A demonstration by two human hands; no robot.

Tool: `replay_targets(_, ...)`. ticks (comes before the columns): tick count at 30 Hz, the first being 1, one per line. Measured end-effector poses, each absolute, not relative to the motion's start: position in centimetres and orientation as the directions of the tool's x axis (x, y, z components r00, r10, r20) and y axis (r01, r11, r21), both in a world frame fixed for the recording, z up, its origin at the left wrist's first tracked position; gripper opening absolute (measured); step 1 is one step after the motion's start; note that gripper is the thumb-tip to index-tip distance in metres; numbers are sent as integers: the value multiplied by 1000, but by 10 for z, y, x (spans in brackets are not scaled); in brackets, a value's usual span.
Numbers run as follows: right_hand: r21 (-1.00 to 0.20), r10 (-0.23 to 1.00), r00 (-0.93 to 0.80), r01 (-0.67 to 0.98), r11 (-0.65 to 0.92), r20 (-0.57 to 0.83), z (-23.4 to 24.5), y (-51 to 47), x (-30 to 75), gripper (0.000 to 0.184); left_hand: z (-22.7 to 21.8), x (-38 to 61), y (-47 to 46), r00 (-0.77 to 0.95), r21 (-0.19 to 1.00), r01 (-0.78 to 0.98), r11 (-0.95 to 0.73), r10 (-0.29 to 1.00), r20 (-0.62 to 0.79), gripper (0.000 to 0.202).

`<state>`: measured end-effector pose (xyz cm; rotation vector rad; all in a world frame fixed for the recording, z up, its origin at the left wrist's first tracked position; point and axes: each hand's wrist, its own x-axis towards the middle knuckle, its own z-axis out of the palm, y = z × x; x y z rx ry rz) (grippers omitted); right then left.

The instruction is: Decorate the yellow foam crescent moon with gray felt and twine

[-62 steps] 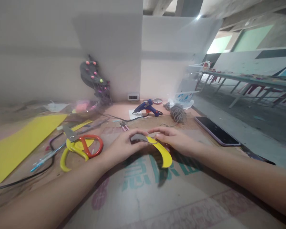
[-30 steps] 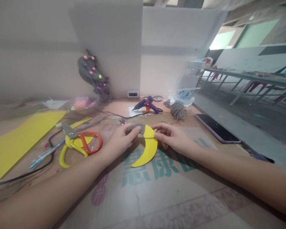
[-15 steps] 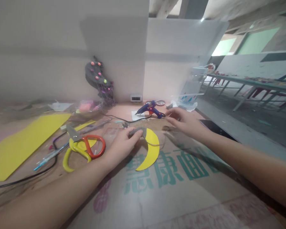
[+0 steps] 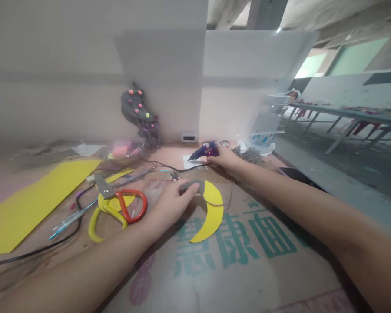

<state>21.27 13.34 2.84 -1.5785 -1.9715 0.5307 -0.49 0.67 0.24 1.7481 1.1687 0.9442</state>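
Observation:
My left hand [image 4: 179, 198] pinches the upper end of a yellow paper crescent moon [image 4: 213, 213], where grey yarn [image 4: 197, 187] is wrapped round it. A loose tail of the yarn trails across the crescent to the right. Farther back, my right hand [image 4: 227, 158] is closed round the handle of a dark blue glue gun [image 4: 203, 151], which shows a small red light. The gun's nozzle points left over a small white sheet [image 4: 188, 161]. My fingers hide most of its handle and trigger.
Left of my left hand lie scissors [image 4: 117, 202] with red and yellow handles, a pen [image 4: 72, 218] and yellow paper [image 4: 35, 204]. A dark crescent with coloured balls [image 4: 135, 108] leans at the back near a small digital display [image 4: 189, 138]. A phone [image 4: 301, 179] lies at the right edge.
My right hand has moved left and closed round the glue gun's handle; the yarn it was near now hangs loose. My left hand still pinches the crescent.

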Motion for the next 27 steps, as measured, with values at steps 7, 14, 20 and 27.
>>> replay_targets(7,-690,984,-71,705,167,165,49,108,211,25,3,-4,8,290,915,316,-250,944,157,34)
replay_targets(14,-767,960,-154,578,279,233,65,20,235,20,3,-5,9,254,925,286,-252,950,180,30)
replay_targets(20,-804,985,-123,570,168,119,34,-21,248,22,3,-7,11,227,909,320,-267,953,200,31)
replay_targets(27,-788,960,-240,559,257,143,18,-24,244,23,11,-6,7,226,880,384,-278,953,203,31)
